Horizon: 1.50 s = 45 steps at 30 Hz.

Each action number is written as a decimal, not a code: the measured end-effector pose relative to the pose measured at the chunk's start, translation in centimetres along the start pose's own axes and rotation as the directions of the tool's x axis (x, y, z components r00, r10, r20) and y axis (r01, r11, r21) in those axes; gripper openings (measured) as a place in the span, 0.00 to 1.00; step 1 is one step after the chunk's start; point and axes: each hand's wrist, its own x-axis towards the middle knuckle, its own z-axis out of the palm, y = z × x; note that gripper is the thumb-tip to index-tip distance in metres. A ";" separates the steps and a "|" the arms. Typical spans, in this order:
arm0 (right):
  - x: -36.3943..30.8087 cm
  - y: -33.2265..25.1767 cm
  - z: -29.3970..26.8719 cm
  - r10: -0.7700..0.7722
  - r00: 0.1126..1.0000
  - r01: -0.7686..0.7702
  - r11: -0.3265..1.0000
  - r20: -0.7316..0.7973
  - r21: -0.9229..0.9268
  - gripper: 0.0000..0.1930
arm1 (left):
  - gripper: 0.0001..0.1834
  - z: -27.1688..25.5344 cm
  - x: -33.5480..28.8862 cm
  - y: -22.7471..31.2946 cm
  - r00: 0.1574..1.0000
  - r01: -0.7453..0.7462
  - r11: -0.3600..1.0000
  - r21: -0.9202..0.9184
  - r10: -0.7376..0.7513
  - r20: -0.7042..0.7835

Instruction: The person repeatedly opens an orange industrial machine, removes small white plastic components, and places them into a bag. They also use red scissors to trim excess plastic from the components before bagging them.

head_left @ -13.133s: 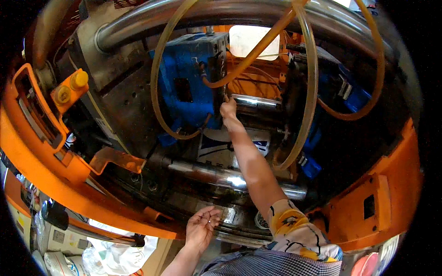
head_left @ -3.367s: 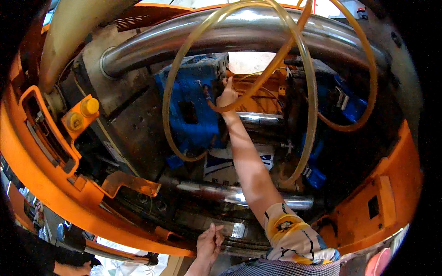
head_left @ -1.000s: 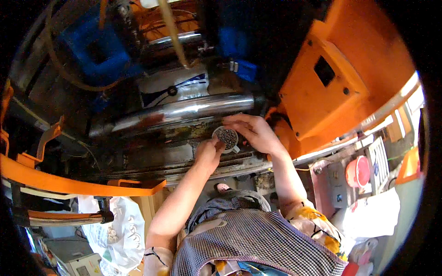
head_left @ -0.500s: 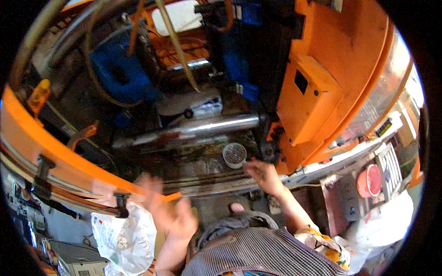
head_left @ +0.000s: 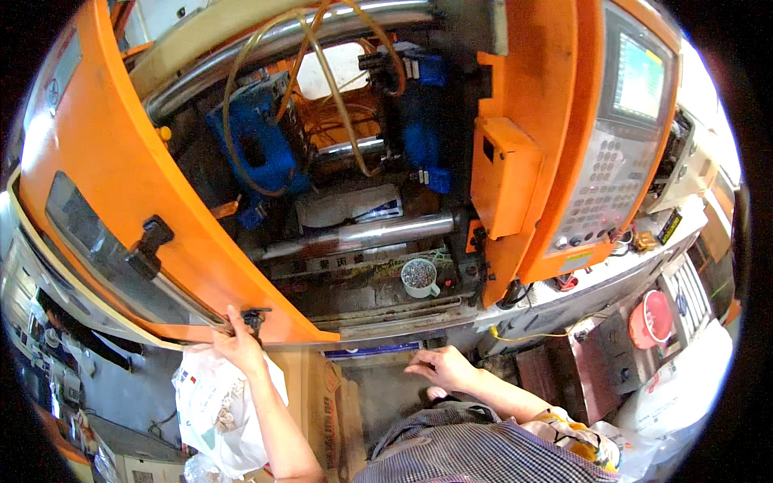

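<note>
My left hand (head_left: 237,342) is at the lower edge of a sliding orange machine door (head_left: 201,266), beside a small black latch (head_left: 255,319). Its thumb points up and its fingers look hooked round the door edge, partly hidden. My right hand (head_left: 443,367) hovers in front of the machine's sill with loosely bent fingers and nothing visible in it. Inside the opening, a white mug (head_left: 419,278) full of small grey bits stands on the dark bed. Behind it run a shiny steel bar (head_left: 378,233) and two blue mould blocks (head_left: 262,149) (head_left: 423,145) with looping yellowish hoses.
On the right is an orange housing with a control panel (head_left: 600,181) and a lit screen. Below it stand a pink-red basin (head_left: 651,319) and a large white sack (head_left: 680,386). A white plastic bag (head_left: 229,410) hangs under my left arm, near a cardboard box (head_left: 330,410).
My left hand has gone from a blurred swing to the door's edge. The right hand has dropped back from beside the mug. The view has shifted, showing more of the door and the control panel.
</note>
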 end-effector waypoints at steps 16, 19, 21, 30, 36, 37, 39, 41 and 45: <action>-0.2 5.2 -1.9 0.001 0.972 0.028 0.992 0.234 -0.120 0.12 | 0.11 9.8 -15.3 6.8 0.757 0.155 0.988 0.012 -0.127 0.641; -0.3 6.5 -2.3 -0.037 0.946 0.113 0.969 0.321 -0.221 0.09 | 0.14 13.5 -18.6 8.2 0.746 -0.107 0.982 -0.154 0.182 0.640; -2.5 10.8 0.5 0.129 0.988 -0.135 0.989 0.089 0.060 0.08 | 0.14 15.7 -20.7 9.5 0.747 -0.014 0.961 -0.276 0.193 0.636; -0.8 8.4 -4.1 0.084 0.880 -0.086 0.996 0.467 -0.016 0.07 | 0.13 20.6 -26.9 11.2 0.659 0.047 0.946 -0.321 0.212 0.722; -0.2 6.6 -3.1 0.141 0.818 -0.207 0.977 0.559 0.057 0.07 | 0.12 20.7 -27.3 11.6 0.687 0.007 0.951 -0.309 0.220 0.692; -0.2 6.8 -2.3 0.117 0.835 -0.189 0.979 0.538 0.081 0.07 | 0.12 20.6 -27.5 11.8 0.669 0.008 0.961 -0.277 0.201 0.716; 0.3 6.5 -0.5 0.049 0.867 -0.125 0.985 0.497 0.122 0.06 | 0.13 21.4 -27.9 11.8 0.757 -0.025 0.936 -0.351 0.247 0.605; 1.0 4.8 0.5 0.095 0.850 -0.246 0.941 0.518 0.231 0.06 | 0.13 21.2 -27.7 11.5 0.777 -0.039 0.928 -0.370 0.261 0.573; 2.7 1.9 3.1 0.114 0.808 -0.419 0.800 0.578 0.429 0.07 | 0.22 19.0 -27.0 12.0 0.682 0.083 0.875 -0.477 0.299 0.668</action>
